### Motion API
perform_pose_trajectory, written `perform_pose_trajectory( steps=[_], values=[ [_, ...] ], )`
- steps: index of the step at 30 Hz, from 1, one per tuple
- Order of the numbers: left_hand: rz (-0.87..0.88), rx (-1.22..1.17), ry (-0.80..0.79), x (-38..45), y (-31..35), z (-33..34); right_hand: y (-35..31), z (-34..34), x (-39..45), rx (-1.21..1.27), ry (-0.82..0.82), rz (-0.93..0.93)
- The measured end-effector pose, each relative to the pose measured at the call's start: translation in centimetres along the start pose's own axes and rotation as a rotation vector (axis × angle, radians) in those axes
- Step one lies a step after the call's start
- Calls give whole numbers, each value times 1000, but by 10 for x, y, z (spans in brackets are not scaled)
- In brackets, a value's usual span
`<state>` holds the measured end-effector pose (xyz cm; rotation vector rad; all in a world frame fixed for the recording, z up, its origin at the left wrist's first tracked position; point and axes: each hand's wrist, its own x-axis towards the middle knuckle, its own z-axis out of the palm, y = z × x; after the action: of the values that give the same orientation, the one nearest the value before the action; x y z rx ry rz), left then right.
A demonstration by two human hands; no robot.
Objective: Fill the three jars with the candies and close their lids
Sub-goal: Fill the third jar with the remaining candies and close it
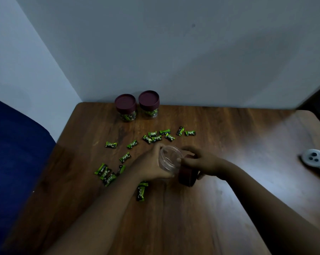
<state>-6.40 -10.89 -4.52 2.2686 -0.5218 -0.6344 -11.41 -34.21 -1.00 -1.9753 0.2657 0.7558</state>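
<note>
An open, empty clear jar (169,159) sits at the middle of the wooden table (220,208), gripped from the left by my left hand (151,162). My right hand (199,162) holds the jar's maroon lid (187,176) tilted on edge just right of the jar, fingertips near the rim. Two lidded jars stand at the back: the left closed jar (126,107) and the right closed jar (149,103), both with candies inside. Several green-and-black wrapped candies lie loose: a group behind the jar (155,137), a pile at the left (105,173), one in front (141,192).
A white controller (315,160) lies at the table's right edge. A blue seat (13,153) stands left of the table. Walls (174,52) close off the back and left corner.
</note>
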Motion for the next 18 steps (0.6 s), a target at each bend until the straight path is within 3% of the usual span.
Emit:
perform_pose_trajectory(
  steps=[4, 7, 10, 15, 18],
  values=[
    [-80, -92, 104, -7, -5, 27, 33, -5, -4, -183, 418, -187],
    [-112, 48, 97, -9, -1, 51, 68, -9, -7, -242, 690, -165],
    [-98, 183, 94, -6, 8, 68, 95, -10, -11, -338, 749, -96],
    [-130, 238, 61, -9, 1, 71, 95, -8, -11, -390, 591, 138],
    [-121, 265, 116, -20, -24, 47, 57, 8, -10, -397, 844, -66]
  ],
)
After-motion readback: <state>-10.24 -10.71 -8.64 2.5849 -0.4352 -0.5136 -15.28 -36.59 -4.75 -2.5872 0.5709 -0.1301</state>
